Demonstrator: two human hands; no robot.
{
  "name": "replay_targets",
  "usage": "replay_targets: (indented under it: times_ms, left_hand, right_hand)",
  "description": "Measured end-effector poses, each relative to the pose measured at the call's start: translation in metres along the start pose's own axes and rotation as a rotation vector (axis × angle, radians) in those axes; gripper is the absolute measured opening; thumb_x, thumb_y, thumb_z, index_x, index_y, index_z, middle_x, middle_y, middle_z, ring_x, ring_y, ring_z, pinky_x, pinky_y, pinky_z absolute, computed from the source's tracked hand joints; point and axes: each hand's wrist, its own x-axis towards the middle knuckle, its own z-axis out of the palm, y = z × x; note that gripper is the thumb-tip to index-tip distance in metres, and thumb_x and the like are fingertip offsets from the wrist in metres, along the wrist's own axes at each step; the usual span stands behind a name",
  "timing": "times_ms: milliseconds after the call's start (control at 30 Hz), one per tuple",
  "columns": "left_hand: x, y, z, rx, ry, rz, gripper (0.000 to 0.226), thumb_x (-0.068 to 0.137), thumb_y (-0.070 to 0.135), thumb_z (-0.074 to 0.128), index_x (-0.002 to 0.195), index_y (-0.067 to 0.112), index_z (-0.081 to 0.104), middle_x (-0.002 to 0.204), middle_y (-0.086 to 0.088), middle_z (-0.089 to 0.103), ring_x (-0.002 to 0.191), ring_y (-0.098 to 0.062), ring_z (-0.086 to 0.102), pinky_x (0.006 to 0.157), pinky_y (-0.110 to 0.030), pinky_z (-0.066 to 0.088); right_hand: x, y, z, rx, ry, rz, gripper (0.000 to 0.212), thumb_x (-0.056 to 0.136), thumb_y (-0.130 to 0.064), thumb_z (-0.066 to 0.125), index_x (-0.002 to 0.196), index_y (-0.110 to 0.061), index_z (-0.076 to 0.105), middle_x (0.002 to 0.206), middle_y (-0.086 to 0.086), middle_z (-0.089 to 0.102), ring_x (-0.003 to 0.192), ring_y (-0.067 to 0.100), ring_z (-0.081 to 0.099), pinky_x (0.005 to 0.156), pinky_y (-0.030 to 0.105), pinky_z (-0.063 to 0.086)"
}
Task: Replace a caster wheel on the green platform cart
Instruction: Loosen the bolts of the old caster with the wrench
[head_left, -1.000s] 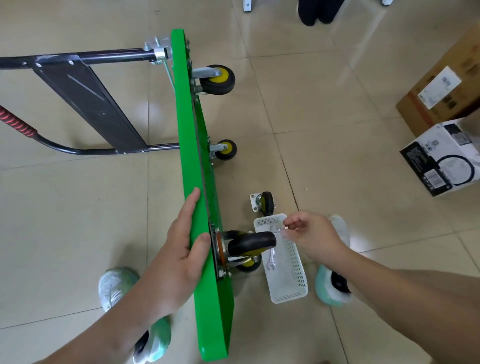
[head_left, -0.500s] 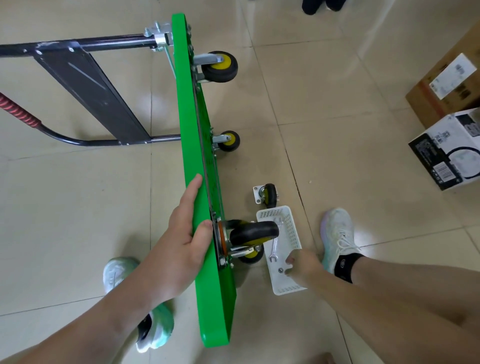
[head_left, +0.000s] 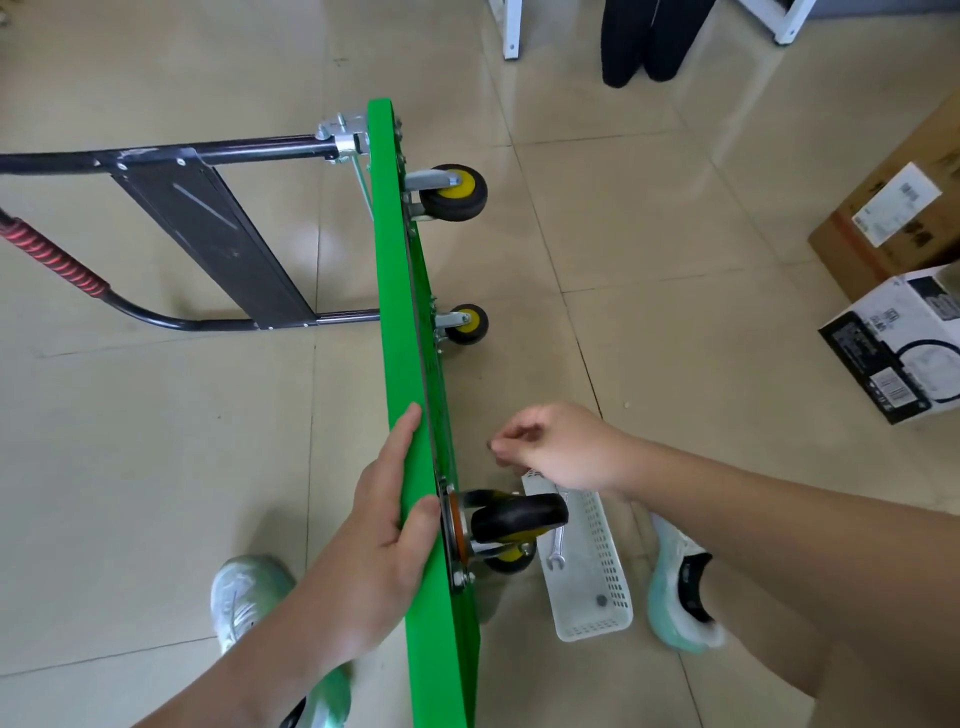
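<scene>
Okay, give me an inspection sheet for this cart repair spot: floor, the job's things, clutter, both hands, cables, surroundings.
Surface: glossy beige tiled floor.
Job's things: green platform cart stands tipped on its edge, with its black handle out to the left and casters showing on the underside; nearest caster is mounted. The white basket on the floor beside the cart holds a wrench and a small dark piece.
Clutter: nothing seen.
Hands: left hand grips the cart's upper edge; right hand pinches a small dark part, too small to identify.
Cables: nothing seen.
Surroundings: brown carton and white box at right; white furniture legs beyond.
</scene>
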Motion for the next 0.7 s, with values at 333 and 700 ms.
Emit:
replay_targets:
  times_ms: [333,700]
  left_hand:
    - [0.001,-0.006,0.001,-0.021,0.018,0.040,0.063,0.100,0.056,0.035,0.151,0.070,0.000,0.149,0.048,0.016,0.134,0.030,0.025,0.100,0.005,0.023]
    - [0.000,-0.003,0.002,-0.017,0.029,0.036,0.072,0.092,0.047,0.038,0.151,0.068,0.001,0.149,0.048,0.015,0.133,0.033,0.021,0.100,0.007,0.020]
  right_hand:
    - [0.030,-0.002,0.030,-0.078,-0.160,0.009,0.037,0.091,-0.055,0.064,0.108,-0.024,0.075,0.096,-0.005,0.077,0.090,0.015,0.072,0.094,0.039,0.056]
    - [0.037,-0.006,0.037,0.088,-0.174,-0.007,0.014,0.077,-0.029,0.085,0.086,-0.027,0.075,0.087,-0.007,0.075,0.097,0.020,0.070,0.102,0.041,0.051]
